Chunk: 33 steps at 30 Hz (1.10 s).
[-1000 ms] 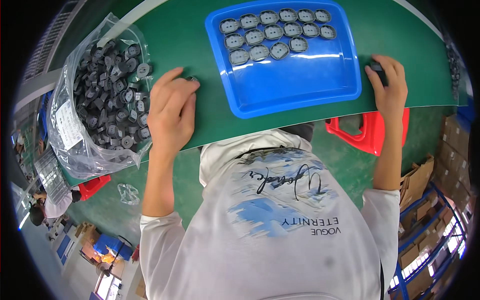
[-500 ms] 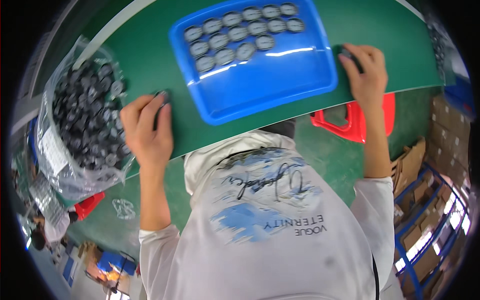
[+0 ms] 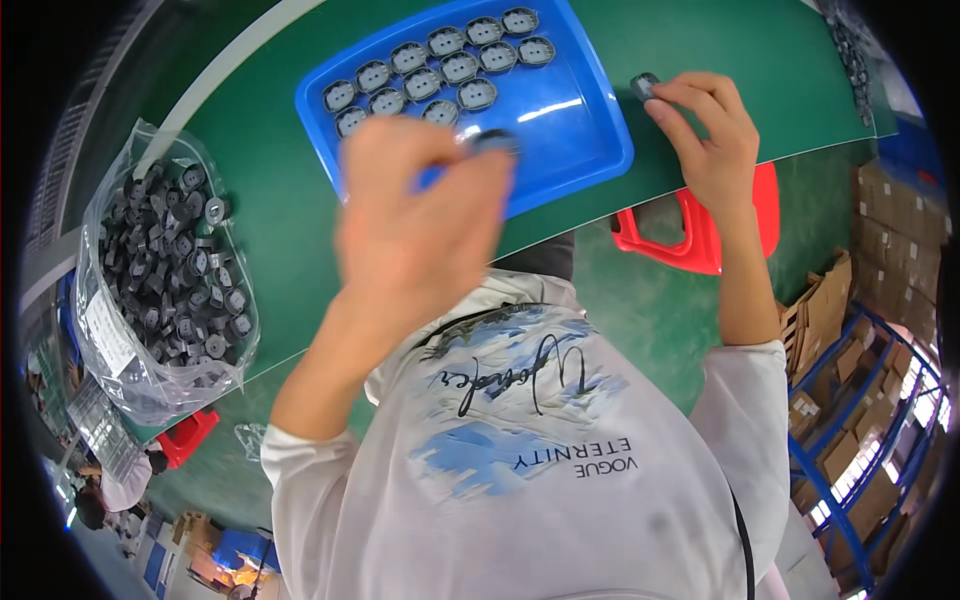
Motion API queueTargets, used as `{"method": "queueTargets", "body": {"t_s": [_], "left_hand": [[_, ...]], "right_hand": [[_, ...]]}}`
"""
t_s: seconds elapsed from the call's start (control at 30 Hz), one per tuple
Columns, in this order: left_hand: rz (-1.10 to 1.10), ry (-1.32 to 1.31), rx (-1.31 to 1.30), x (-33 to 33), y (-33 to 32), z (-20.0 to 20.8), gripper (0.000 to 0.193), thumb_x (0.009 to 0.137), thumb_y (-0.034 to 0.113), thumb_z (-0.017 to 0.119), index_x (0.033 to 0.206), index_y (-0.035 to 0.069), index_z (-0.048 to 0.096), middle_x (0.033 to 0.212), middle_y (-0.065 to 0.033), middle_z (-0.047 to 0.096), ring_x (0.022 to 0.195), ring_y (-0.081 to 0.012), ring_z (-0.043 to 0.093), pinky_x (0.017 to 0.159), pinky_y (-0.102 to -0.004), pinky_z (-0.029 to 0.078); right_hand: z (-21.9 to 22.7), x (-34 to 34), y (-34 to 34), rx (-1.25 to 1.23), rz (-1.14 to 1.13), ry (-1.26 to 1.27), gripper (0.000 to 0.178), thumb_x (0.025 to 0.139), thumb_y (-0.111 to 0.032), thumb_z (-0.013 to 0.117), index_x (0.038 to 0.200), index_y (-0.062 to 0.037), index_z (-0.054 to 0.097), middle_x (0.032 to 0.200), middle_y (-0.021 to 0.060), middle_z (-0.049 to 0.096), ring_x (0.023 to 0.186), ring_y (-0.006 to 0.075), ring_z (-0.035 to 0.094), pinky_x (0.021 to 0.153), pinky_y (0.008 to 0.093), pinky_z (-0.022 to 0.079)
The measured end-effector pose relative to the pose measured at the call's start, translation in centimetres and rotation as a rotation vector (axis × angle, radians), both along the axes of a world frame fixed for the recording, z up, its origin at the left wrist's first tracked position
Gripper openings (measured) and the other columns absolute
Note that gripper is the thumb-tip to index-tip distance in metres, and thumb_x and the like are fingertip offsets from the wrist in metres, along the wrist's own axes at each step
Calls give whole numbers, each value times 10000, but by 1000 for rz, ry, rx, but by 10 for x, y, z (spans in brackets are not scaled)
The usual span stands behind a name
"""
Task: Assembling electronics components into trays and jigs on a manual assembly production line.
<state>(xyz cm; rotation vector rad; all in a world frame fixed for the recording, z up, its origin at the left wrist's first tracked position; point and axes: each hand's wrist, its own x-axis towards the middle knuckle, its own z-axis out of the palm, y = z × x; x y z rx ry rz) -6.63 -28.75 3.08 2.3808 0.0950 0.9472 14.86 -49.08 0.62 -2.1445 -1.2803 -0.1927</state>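
Observation:
My left hand [image 3: 420, 215], smeared by motion, is over the near left part of a blue tray [image 3: 565, 135]. Its fingers pinch a dark round part [image 3: 497, 142]. In the tray, rows of round grey parts with dark rims [image 3: 459, 67] lie along the far side; the left hand hides some of the near left area. To the right of the tray, just above the green table [image 3: 270, 200], my right hand [image 3: 712, 140] holds a similar round part [image 3: 645, 87] between thumb and fingertips.
On the left stands a clear plastic bag [image 3: 155, 390] full of loose round parts [image 3: 175, 265]. A red plastic stool [image 3: 700, 240] is below the table edge. Dark parts [image 3: 850, 65] lie at the far right. Cardboard boxes [image 3: 895, 230] and a blue rack [image 3: 820, 490] stand beyond.
My left hand has swung right from beside the bag to over the tray, carrying its round part. My right hand has tilted its part outward in the fingertips. The whole view has shifted slightly.

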Motion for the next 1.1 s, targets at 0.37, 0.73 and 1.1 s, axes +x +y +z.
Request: {"method": "queueTargets", "body": {"t_s": [0.37, 0.73, 1.1], "left_hand": [[-23, 113, 195, 58, 4, -36, 38, 708, 46, 676, 678, 27, 663, 770, -74, 531, 797, -264, 527, 708, -387, 432], [-29, 140, 150, 59, 13, -33, 44, 718, 23, 694, 682, 20, 670, 775, -78, 551, 804, -263, 543, 708, -385, 445], [-53, 125, 135, 65, 12, -33, 31, 714, 15, 707, 705, 21, 677, 778, -80, 555, 806, -268, 542, 706, -395, 443]], "right_hand": [[37, -22, 57, -159, 340, -36, 182, 753, -121, 757, 919, -48, 743, 1382, 171, 525, 1295, 424, 417, 1067, 527, 356], [13, -3, 70, 167, 484, -187, 152, 763, -105, 738, 902, -44, 736, 1360, 184, 542, 1274, 435, 440, 1075, 528, 361], [-25, 16, 76, 420, 615, -310, 118, 773, -97, 717, 868, -29, 702, 1390, 188, 518, 1280, 435, 426, 1075, 524, 357]]}}
